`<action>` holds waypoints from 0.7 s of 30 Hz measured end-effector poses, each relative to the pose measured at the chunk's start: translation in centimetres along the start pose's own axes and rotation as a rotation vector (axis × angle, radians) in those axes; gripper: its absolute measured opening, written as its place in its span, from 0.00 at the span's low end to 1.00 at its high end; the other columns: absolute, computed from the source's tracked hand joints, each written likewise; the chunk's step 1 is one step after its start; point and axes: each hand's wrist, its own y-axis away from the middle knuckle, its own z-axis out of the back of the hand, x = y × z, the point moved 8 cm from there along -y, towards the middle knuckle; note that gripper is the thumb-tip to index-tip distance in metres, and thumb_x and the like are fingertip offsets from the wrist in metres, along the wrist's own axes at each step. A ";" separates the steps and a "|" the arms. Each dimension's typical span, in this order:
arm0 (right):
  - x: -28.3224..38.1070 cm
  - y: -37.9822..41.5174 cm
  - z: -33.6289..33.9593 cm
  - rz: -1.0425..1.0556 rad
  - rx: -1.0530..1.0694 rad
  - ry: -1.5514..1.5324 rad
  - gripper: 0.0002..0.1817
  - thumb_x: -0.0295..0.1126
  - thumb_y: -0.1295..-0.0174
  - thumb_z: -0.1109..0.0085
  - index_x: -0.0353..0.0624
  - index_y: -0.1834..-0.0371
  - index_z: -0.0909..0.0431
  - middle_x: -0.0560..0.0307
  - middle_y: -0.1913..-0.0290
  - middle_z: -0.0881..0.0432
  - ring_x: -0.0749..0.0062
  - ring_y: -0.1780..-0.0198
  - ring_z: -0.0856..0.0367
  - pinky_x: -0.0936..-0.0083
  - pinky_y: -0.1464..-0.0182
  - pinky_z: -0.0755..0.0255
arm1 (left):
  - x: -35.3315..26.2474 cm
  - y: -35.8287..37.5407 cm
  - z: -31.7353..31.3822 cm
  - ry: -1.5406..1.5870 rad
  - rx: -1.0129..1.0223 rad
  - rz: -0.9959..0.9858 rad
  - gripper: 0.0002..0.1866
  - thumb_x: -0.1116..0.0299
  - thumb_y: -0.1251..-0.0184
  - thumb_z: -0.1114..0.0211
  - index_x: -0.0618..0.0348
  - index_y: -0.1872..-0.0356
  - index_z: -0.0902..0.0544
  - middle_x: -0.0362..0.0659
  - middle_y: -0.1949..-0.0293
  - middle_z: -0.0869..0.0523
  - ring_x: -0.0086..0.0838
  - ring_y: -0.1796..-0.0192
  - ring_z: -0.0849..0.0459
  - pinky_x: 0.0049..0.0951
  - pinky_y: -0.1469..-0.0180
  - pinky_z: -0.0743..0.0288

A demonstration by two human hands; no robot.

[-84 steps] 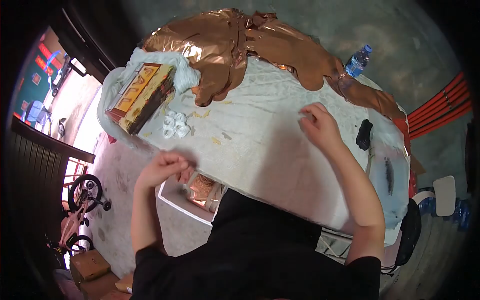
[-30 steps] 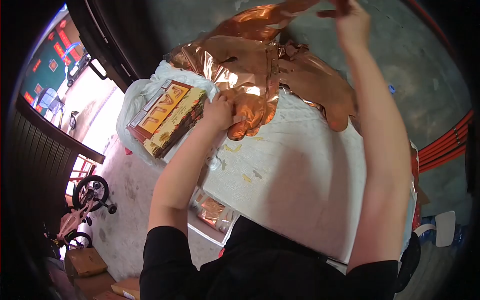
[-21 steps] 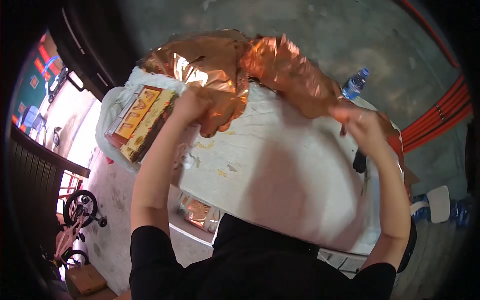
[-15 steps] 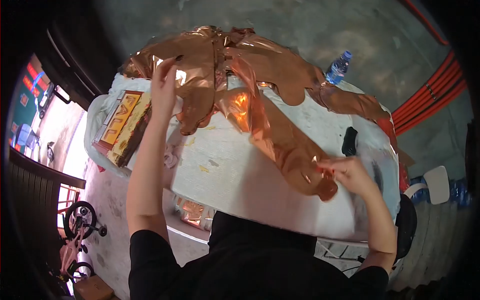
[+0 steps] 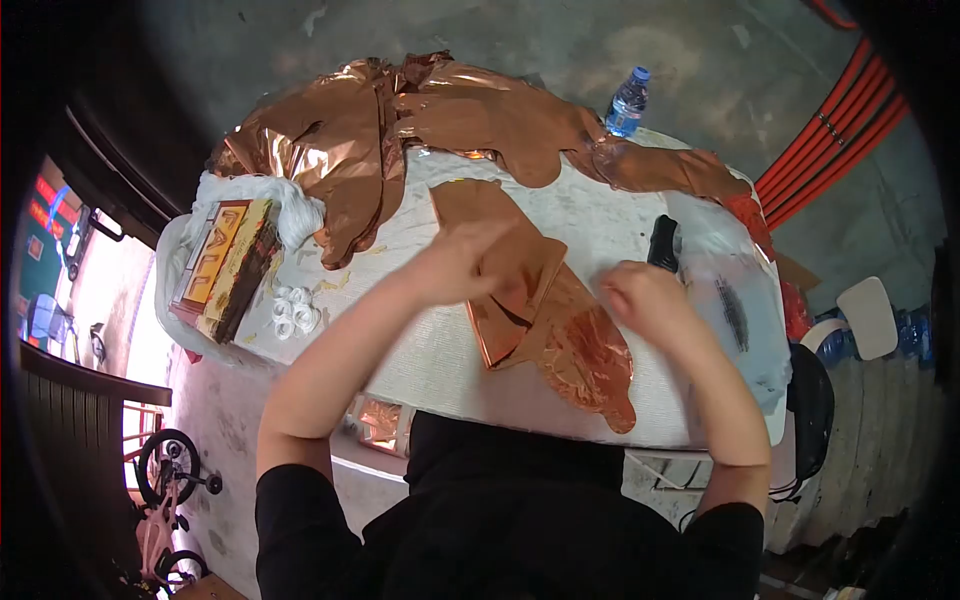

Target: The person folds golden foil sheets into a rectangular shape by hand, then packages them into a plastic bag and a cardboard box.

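Observation:
A flat, copper-coloured foil piece (image 5: pixel 585 345), with a rounded lower end, lies partly folded over on the white table covering in front of me. My left hand (image 5: pixel 465 262) is over its upper left part; motion blurs the fingers, so their grip cannot be made out. Beside the foil's right edge is my right hand (image 5: pixel 645 297), its fingers curled in and their tips mostly hidden. Just beyond that hand lies a black-handled object (image 5: pixel 664 243). More copper foil pieces (image 5: pixel 480 110) are spread in a heap along the table's far side.
A blue-capped water bottle (image 5: pixel 627 103) stands at the far edge. On the left are a box lettered "FALL" (image 5: pixel 222 262), white plastic (image 5: pixel 290 210) and several small white rolls (image 5: pixel 293 312). A clear plastic sheet (image 5: pixel 740 310) covers the right side of the table.
The stretched foil strip has been brought down from the heap and folded over on the table. My left hand moved right and down; my right hand moved up and slightly left.

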 end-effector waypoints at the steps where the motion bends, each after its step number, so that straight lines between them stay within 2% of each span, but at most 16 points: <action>1: -0.4 -0.8 -2.6 -0.042 0.140 0.039 0.20 0.27 0.44 0.45 0.43 0.46 0.24 0.47 0.49 0.19 0.51 0.50 0.21 0.61 0.52 0.25 | -0.8 0.2 -0.6 -0.005 0.002 -0.002 0.32 0.60 0.39 0.34 0.55 0.33 0.32 0.48 0.36 0.29 0.44 0.33 0.34 0.39 0.33 0.40; 2: 0.3 -1.1 -4.1 -0.042 0.136 0.036 0.20 0.27 0.44 0.45 0.43 0.46 0.24 0.47 0.49 0.19 0.51 0.50 0.21 0.61 0.52 0.25 | -1.6 0.6 -1.6 -0.182 0.037 -0.011 0.30 0.61 0.42 0.32 0.54 0.37 0.28 0.48 0.40 0.26 0.44 0.37 0.30 0.39 0.38 0.35; 3: 1.6 -1.1 -4.6 0.012 -0.017 -0.037 0.20 0.30 0.43 0.45 0.41 0.46 0.25 0.47 0.45 0.22 0.52 0.50 0.22 0.62 0.52 0.25 | -2.0 0.9 -2.3 -0.358 0.072 -0.018 0.29 0.63 0.46 0.30 0.53 0.40 0.24 0.47 0.44 0.23 0.43 0.42 0.26 0.39 0.43 0.31; 4: 2.5 -0.7 -4.8 0.064 -0.168 -0.113 0.21 0.33 0.41 0.44 0.39 0.45 0.25 0.46 0.41 0.25 0.52 0.50 0.23 0.62 0.53 0.25 | -1.7 1.1 -2.5 -0.266 -0.027 -0.047 0.14 0.65 0.46 0.33 0.56 0.58 0.18 0.46 0.55 0.19 0.44 0.49 0.23 0.45 0.49 0.32; 5: 2.5 -0.6 -5.9 0.061 -0.168 -0.119 0.21 0.33 0.41 0.44 0.39 0.45 0.25 0.46 0.41 0.25 0.52 0.50 0.23 0.62 0.53 0.25 | -1.0 1.4 -3.1 -0.266 -0.021 -0.046 0.14 0.65 0.46 0.33 0.56 0.58 0.18 0.46 0.55 0.19 0.44 0.49 0.23 0.45 0.49 0.32; 7: 2.5 -0.3 -6.6 0.045 -0.222 0.064 0.24 0.38 0.39 0.45 0.34 0.44 0.27 0.45 0.36 0.30 0.55 0.52 0.23 0.66 0.54 0.24 | -0.7 2.1 -2.2 -0.134 -0.134 -0.098 0.08 0.70 0.48 0.32 0.57 0.66 0.19 0.46 0.64 0.18 0.44 0.57 0.21 0.41 0.52 0.30; 8: 2.5 -0.1 -6.8 0.042 -0.222 0.063 0.24 0.38 0.39 0.45 0.34 0.44 0.27 0.45 0.36 0.30 0.55 0.52 0.23 0.66 0.54 0.24 | -0.5 2.8 -2.2 -0.135 -0.131 -0.099 0.08 0.70 0.48 0.32 0.57 0.66 0.19 0.46 0.64 0.18 0.44 0.57 0.21 0.41 0.52 0.30; 10: 2.6 0.2 -6.7 0.031 -0.251 0.157 0.26 0.42 0.38 0.46 0.32 0.43 0.28 0.44 0.37 0.28 0.58 0.56 0.22 0.67 0.56 0.24 | -2.1 5.1 0.4 -0.163 -0.301 -0.094 0.06 0.74 0.48 0.33 0.57 0.68 0.19 0.46 0.71 0.19 0.44 0.63 0.21 0.39 0.56 0.29; 12: 2.4 0.4 -7.0 0.018 -0.258 0.185 0.27 0.42 0.38 0.46 0.32 0.43 0.28 0.43 0.38 0.28 0.58 0.57 0.22 0.67 0.58 0.24 | -3.2 8.2 3.2 -0.258 -0.507 -0.071 0.05 0.74 0.46 0.34 0.59 0.68 0.20 0.48 0.69 0.19 0.45 0.62 0.21 0.42 0.57 0.29; 14: 2.3 1.0 -7.0 0.002 -0.262 0.215 0.27 0.43 0.38 0.46 0.32 0.42 0.28 0.42 0.38 0.28 0.58 0.57 0.22 0.68 0.59 0.23 | -4.0 11.6 5.1 -0.391 -0.549 0.094 0.05 0.75 0.44 0.36 0.60 0.67 0.20 0.50 0.68 0.18 0.46 0.61 0.20 0.40 0.57 0.28; 16: 2.4 1.7 -6.6 -0.036 -0.230 0.240 0.27 0.42 0.38 0.46 0.31 0.42 0.28 0.41 0.39 0.28 0.58 0.59 0.22 0.68 0.62 0.23 | -3.7 14.6 5.1 -0.476 -0.422 0.288 0.04 0.75 0.43 0.37 0.61 0.66 0.21 0.51 0.69 0.19 0.46 0.64 0.20 0.40 0.59 0.28; 17: 2.3 2.0 -6.6 -0.036 -0.234 0.240 0.27 0.42 0.38 0.46 0.31 0.42 0.28 0.41 0.39 0.28 0.58 0.59 0.22 0.68 0.62 0.23 | -3.7 16.2 5.3 -0.479 -0.423 0.285 0.04 0.75 0.43 0.37 0.61 0.66 0.21 0.51 0.69 0.19 0.46 0.64 0.20 0.40 0.59 0.28; 19: 1.9 2.7 -6.3 -0.005 -0.289 0.221 0.26 0.40 0.38 0.45 0.31 0.43 0.28 0.42 0.40 0.27 0.59 0.59 0.21 0.67 0.62 0.23 | -1.7 18.4 4.7 -0.563 -0.188 0.561 0.05 0.75 0.42 0.38 0.63 0.65 0.20 0.52 0.70 0.19 0.47 0.65 0.20 0.40 0.61 0.27; 21: 1.5 2.9 -6.0 -0.010 -0.280 0.192 0.25 0.40 0.39 0.45 0.31 0.44 0.28 0.42 0.41 0.26 0.58 0.58 0.21 0.66 0.62 0.23 | -2.9 18.4 6.6 -0.489 -0.268 0.544 0.06 0.75 0.41 0.38 0.64 0.64 0.20 0.52 0.70 0.19 0.47 0.65 0.19 0.39 0.60 0.26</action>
